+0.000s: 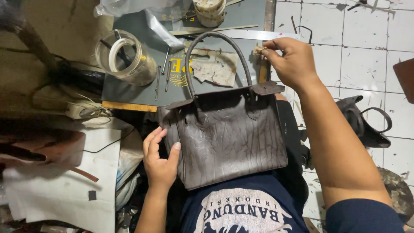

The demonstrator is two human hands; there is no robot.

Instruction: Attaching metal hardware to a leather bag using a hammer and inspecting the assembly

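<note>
While the brown leather handbag (228, 138) rests on the person's lap, flat side up with its rounded handle (215, 56) arching toward the work board, the left hand (159, 159) steadies it from the side. That hand lies open, fingers together and loosely extended, the thumb pressed against the bag's left edge; it grips nothing, only bracing the leather. The right hand (289, 62) is raised beyond the bag's upper right corner, above the small flap (267, 88) there. Its thumb and fingertips are pinched together on a small pale scrap (258, 49), too small to identify; the other fingers are curled in.

Past the bag lies a dark grey cutting mat (138, 92) on a wooden board. On it sits a clear plastic jar (127, 56) on its side with a white coil inside, a few thin metal tools (166, 71) just beside it, and a stained rag (215, 67) lying under the arch of the handle. A second pale jar (209, 12) stands at the far edge, near crumpled clear plastic (138, 8). To the right, on the white tiled floor (366, 51), another dark leather piece with a strap (366, 121) lies well apart from the bag. To the left are white sheets (64, 190) and brown leather pieces (39, 146).
</note>
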